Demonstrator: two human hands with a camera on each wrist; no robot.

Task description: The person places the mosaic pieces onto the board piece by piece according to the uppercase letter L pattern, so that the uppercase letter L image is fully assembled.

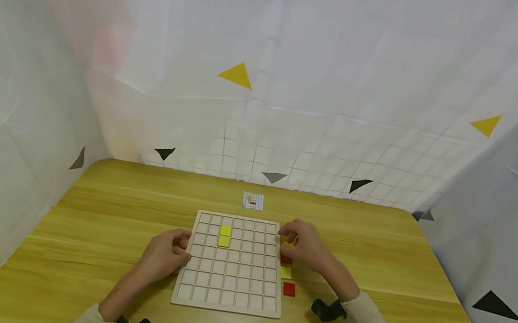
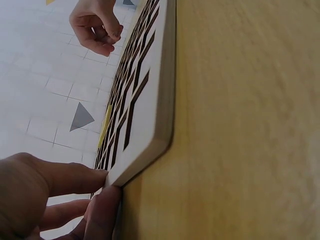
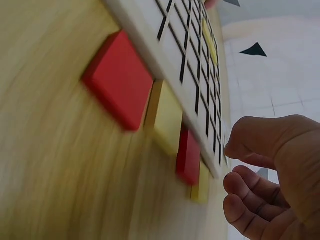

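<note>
A pale wooden grid board [image 1: 232, 269] lies flat on the table, with two yellow square tiles [image 1: 224, 236] in neighbouring cells of one column. At its left edge, my left hand [image 1: 163, 255] holds the rim; the left wrist view shows one fingertip [image 2: 101, 178] on top and another against the side. My right hand [image 1: 305, 245] hovers by the board's upper right edge, over the far end of a row of loose tiles. Its fingers are loosely bent, and nothing shows between them. That row alternates red tiles [image 3: 124, 82] and yellow tiles [image 3: 166, 117], partly hidden in the head view.
A small printed card [image 1: 253, 201] with a grid and coloured marks lies beyond the board. The wooden table [image 1: 115, 204] is bordered at the back and sides by white sheeting [image 1: 320, 46] with yellow, black and grey triangles. A dark wrist camera [image 1: 329, 311] sits on each forearm.
</note>
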